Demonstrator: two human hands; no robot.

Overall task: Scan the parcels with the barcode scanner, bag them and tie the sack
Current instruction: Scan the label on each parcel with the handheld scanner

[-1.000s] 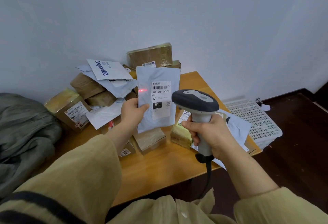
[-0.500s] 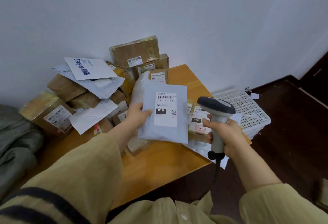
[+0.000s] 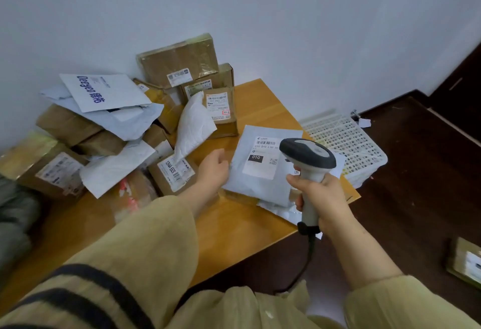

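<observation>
Your right hand [image 3: 322,198] holds the barcode scanner [image 3: 308,156] by its handle. The fingers [image 3: 295,181] are wrapped tight around it, and the dark head of the scanner stands over the right part of the tabletop [image 3: 234,229]. The cable [image 3: 308,255] hangs down under your hand.

Your left hand [image 3: 212,169] holds nothing. Its fingers are relaxed and a little apart, just beside the left edge of the grey mail bag [image 3: 260,172]; I cannot tell if they touch it. This bag lies flat with the label up, on top of other parcels at the right front of the tabletop. The label shows a barcode and a black field with "010", and the scanner head hides its right corner.

Behind your left hand is a small box [image 3: 171,172] with a white padded bag [image 3: 194,125] leaning over it. More cardboard boxes [image 3: 179,61] and envelopes are piled against the wall at the back and on the left. A white basket [image 3: 348,141] stands just beside the right edge of the tabletop. One more box [image 3: 466,261] lies on the dark floor at the right.
</observation>
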